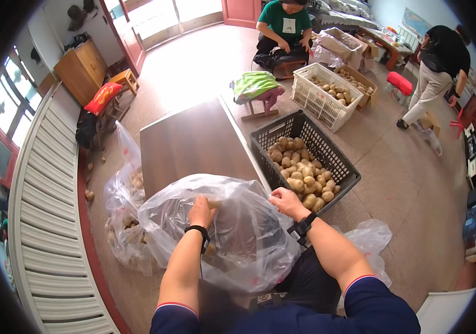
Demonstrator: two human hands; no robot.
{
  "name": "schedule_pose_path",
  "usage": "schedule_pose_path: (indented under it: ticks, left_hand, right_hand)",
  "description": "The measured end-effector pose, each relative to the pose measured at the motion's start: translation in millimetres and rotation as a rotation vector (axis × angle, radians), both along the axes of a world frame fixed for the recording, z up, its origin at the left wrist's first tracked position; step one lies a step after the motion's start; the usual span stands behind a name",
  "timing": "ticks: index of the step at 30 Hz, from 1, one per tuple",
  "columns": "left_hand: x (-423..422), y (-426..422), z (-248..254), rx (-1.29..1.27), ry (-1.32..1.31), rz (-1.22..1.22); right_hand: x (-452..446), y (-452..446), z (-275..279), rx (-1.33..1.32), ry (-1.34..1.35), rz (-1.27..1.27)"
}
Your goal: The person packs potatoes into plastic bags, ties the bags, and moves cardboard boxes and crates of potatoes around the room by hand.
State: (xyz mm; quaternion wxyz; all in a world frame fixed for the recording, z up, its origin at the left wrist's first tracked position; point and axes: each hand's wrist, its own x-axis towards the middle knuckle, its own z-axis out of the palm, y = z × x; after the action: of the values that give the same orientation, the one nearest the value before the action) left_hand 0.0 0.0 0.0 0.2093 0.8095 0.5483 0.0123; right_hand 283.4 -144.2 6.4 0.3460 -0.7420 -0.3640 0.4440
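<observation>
A large clear plastic bag (243, 239) lies wide-mouthed in front of me, over the near end of a brown board (193, 139). My left hand (200, 212) is over the bag's mouth, its fingers closed on a tan potato (214, 204) that shows partly beside them. At the bag's right rim, my right hand (289, 202) has its fingers curled together on the plastic, close to the crate. That black crate (265, 136) holds many loose potatoes (303, 173). More potatoes show dimly through the bag's film.
Another plastic bag with potatoes (124, 195) stands at the left, beside a white radiator (48, 222). Farther off are a white crate (310, 100) and a cardboard box (368, 94) of potatoes. One person (285, 28) sits beyond a low stool (257, 106); another person (438, 67) bends at the right.
</observation>
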Motion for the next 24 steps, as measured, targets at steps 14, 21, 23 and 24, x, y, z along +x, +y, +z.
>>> schedule_pose_path:
  ticks: [14,21,23,24]
  left_hand:
    - [32.5,-40.8,41.4,-0.669,-0.667,0.340]
    - [83.5,-98.6,60.7,-0.841,-1.077,0.194]
    - [90.6,-116.4,82.4,-0.931,-1.108,0.197]
    - [94.7,-123.1,88.0,-0.912,-1.065,0.209]
  right_hand:
    - [-53.7,-22.8,55.1,0.494,-0.292,0.202]
    - [-90.9,-24.9,22.6,0.639,-0.227,0.120]
    - [-71.8,-20.8,9.9,0.556,0.040,-0.056]
    - [-62.1,-25.2,20.3,0.436,0.185,-0.075]
